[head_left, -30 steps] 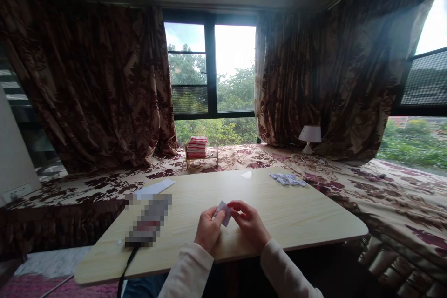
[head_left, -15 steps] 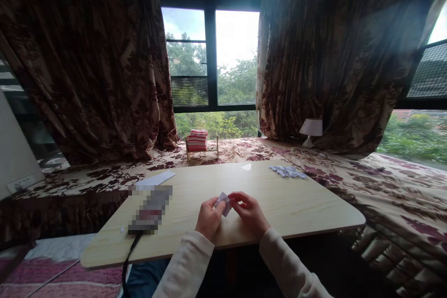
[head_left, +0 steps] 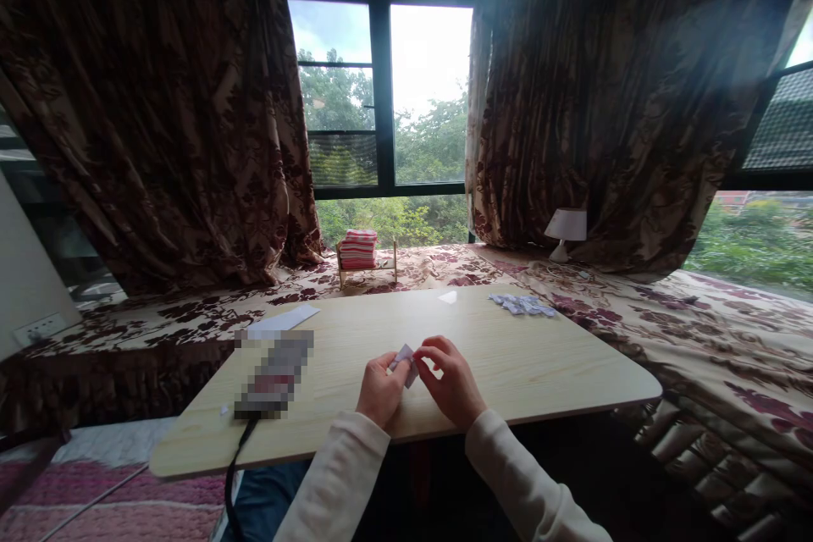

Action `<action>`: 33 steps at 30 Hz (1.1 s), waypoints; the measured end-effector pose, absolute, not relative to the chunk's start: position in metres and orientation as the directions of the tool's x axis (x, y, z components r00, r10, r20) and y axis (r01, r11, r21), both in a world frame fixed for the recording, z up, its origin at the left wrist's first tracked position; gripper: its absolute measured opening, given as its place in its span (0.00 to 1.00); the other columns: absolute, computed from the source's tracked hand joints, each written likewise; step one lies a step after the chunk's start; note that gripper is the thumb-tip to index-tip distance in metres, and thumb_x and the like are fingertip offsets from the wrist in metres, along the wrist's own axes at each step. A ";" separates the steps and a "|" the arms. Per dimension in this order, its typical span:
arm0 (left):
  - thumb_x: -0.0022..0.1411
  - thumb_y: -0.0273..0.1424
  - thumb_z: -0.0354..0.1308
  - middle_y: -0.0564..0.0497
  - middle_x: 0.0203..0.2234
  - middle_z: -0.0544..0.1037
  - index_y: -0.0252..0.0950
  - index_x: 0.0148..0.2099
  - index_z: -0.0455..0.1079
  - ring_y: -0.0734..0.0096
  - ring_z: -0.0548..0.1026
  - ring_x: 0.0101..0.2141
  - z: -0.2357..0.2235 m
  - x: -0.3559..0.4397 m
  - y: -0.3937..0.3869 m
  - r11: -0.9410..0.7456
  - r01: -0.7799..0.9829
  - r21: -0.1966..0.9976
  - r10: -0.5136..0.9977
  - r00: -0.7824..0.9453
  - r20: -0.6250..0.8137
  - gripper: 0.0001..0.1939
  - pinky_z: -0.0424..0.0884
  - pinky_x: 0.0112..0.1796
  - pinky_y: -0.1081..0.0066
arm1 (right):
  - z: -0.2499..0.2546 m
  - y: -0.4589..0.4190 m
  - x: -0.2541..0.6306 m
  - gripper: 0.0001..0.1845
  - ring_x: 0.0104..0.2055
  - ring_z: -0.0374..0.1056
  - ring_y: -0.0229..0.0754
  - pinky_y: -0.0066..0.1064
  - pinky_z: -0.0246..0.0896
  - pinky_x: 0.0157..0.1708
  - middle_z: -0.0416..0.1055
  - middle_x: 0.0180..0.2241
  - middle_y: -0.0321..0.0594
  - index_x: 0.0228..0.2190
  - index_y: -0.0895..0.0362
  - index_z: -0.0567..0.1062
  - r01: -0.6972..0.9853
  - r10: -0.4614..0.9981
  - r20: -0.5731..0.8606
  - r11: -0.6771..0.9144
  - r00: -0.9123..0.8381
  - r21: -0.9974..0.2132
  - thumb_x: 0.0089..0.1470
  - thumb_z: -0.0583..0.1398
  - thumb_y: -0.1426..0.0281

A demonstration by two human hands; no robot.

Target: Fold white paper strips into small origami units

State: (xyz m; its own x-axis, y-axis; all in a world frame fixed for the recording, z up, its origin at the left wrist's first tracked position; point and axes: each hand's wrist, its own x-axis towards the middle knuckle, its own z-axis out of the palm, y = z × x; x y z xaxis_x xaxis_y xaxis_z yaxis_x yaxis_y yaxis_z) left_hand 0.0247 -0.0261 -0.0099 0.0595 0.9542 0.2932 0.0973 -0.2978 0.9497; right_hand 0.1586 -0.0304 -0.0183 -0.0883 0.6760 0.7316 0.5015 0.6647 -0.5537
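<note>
Between my two hands is a small piece of white paper, held just above the near edge of the wooden table. My left hand grips it with the thumb lying over its face. The fingertips of my right hand pinch at the paper's right edge, the thumb and forefinger close together. Part of the paper is hidden behind my fingers, so its folds are hard to make out. Several small folded paper pieces lie in a cluster at the table's far right.
White paper sheets lie at the table's far left. In front of them is a blurred-out device with a black cable over the edge. A lamp and a rack of striped towels stand on the ledge behind.
My right hand has shifted slightly left, its fingertips nearer the left thumb over the paper. My left hand keeps its grip. The whole view has tilted slightly.
</note>
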 end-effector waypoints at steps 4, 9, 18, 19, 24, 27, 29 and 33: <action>0.49 0.35 0.56 0.55 0.15 0.67 0.32 0.24 0.70 0.76 0.62 0.20 -0.009 0.026 -0.027 -0.299 0.102 0.949 0.954 0.057 0.295 0.11 0.57 0.23 0.75 | -0.019 -0.031 0.159 0.08 0.39 0.61 0.44 0.37 0.61 0.40 0.66 0.34 0.41 0.31 0.53 0.72 0.563 0.643 0.757 0.670 -0.114 -0.485 0.51 0.55 0.74; 0.50 0.34 0.54 0.56 0.16 0.65 0.32 0.22 0.68 0.76 0.62 0.21 -0.009 0.026 -0.026 -0.312 0.110 0.944 0.950 0.049 0.309 0.11 0.58 0.24 0.76 | -0.019 -0.032 0.158 0.08 0.39 0.61 0.43 0.36 0.61 0.39 0.66 0.35 0.42 0.32 0.54 0.72 0.592 0.625 0.768 0.676 -0.144 -0.439 0.51 0.54 0.76; 0.53 0.33 0.51 0.56 0.17 0.66 0.32 0.23 0.68 0.77 0.63 0.21 -0.009 0.023 -0.025 -0.365 0.211 0.907 0.931 0.077 0.357 0.11 0.60 0.25 0.76 | -0.020 -0.033 0.156 0.07 0.39 0.61 0.44 0.38 0.61 0.40 0.66 0.35 0.41 0.30 0.54 0.71 0.577 0.624 0.771 0.678 -0.124 -0.456 0.51 0.54 0.75; 0.54 0.33 0.51 0.56 0.17 0.67 0.32 0.24 0.68 0.76 0.63 0.22 -0.009 0.023 -0.025 -0.373 0.231 0.899 0.928 0.084 0.364 0.12 0.61 0.25 0.76 | -0.020 -0.032 0.156 0.06 0.40 0.62 0.44 0.37 0.62 0.39 0.66 0.35 0.41 0.30 0.54 0.71 0.570 0.632 0.766 0.673 -0.114 -0.471 0.50 0.55 0.75; 0.56 0.33 0.48 0.53 0.19 0.69 0.32 0.25 0.70 0.73 0.67 0.24 -0.006 0.030 -0.030 -0.423 0.385 0.820 0.905 0.123 0.408 0.14 0.64 0.27 0.75 | -0.020 -0.029 0.158 0.05 0.35 0.65 0.39 0.28 0.64 0.27 0.67 0.36 0.41 0.29 0.56 0.71 0.479 0.694 0.715 0.659 -0.089 -0.580 0.51 0.55 0.74; 0.55 0.35 0.51 0.52 0.24 0.73 0.35 0.28 0.73 0.71 0.71 0.29 0.004 0.018 -0.036 -0.461 0.523 0.717 0.879 0.158 0.450 0.13 0.66 0.33 0.73 | -0.021 -0.026 0.160 0.05 0.30 0.66 0.36 0.27 0.64 0.26 0.68 0.31 0.38 0.27 0.56 0.72 0.409 0.724 0.684 0.653 -0.089 -0.638 0.52 0.55 0.73; 0.54 0.36 0.52 0.51 0.33 0.74 0.39 0.38 0.74 0.67 0.70 0.38 0.015 -0.008 -0.041 -0.455 0.633 0.626 0.860 0.130 0.493 0.13 0.64 0.43 0.69 | -0.023 -0.024 0.161 0.06 0.30 0.66 0.37 0.27 0.64 0.26 0.69 0.30 0.39 0.27 0.57 0.72 0.374 0.744 0.664 0.636 -0.069 -0.675 0.52 0.55 0.71; 0.57 0.33 0.47 0.43 0.40 0.71 0.36 0.41 0.73 0.55 0.64 0.45 0.032 -0.091 -0.046 -0.233 0.833 0.502 0.830 -0.099 0.549 0.16 0.53 0.50 0.54 | -0.026 -0.022 0.162 0.07 0.31 0.67 0.38 0.29 0.65 0.28 0.70 0.31 0.40 0.27 0.57 0.73 0.329 0.786 0.616 0.593 -0.041 -0.735 0.52 0.56 0.69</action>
State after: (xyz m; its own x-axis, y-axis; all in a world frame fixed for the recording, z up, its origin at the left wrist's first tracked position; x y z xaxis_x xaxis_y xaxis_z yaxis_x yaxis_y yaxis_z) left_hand -0.0912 -0.0464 0.0322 -0.0988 0.8300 0.5489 0.8328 -0.2330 0.5022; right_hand 0.1621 -0.0220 -0.0265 -0.0405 0.7864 0.6164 0.3290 0.5930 -0.7349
